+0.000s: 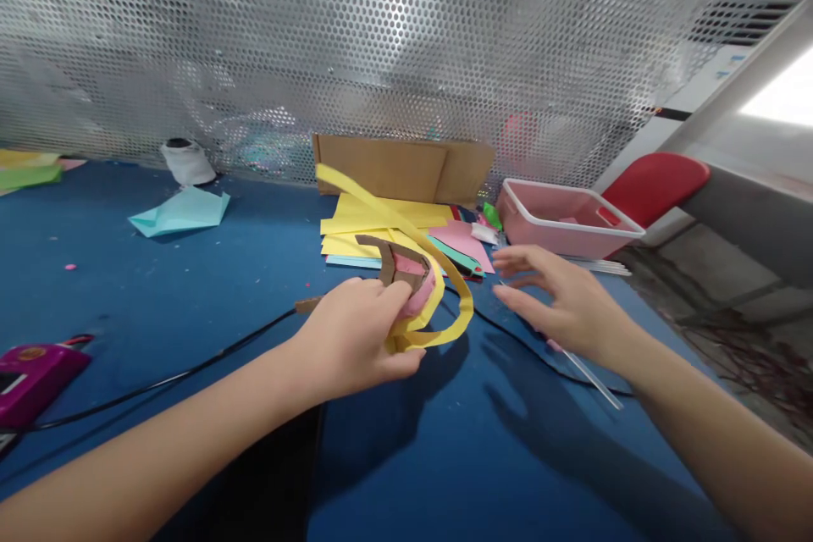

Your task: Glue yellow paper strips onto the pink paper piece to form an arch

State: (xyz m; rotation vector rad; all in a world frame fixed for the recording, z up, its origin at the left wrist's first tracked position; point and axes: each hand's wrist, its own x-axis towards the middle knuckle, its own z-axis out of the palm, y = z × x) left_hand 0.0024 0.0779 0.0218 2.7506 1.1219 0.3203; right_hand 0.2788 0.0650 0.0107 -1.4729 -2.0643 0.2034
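My left hand is closed around a small handmade craft piece of brown cardboard and pink material. A yellow paper strip wraps along its side and loops out, one long end rising toward the back. My left fingers hide part of the piece. To the right, my right hand hovers over the table with fingers apart and slightly curled, holding nothing. Below it lies a clear thin stick. Behind the craft piece are stacked yellow paper sheets and a pink sheet.
A pink basket stands at the back right beside a red chair. Cardboard leans against the perforated metal screen. A black cable crosses the blue table near a purple device. Folded light-blue paper lies back left.
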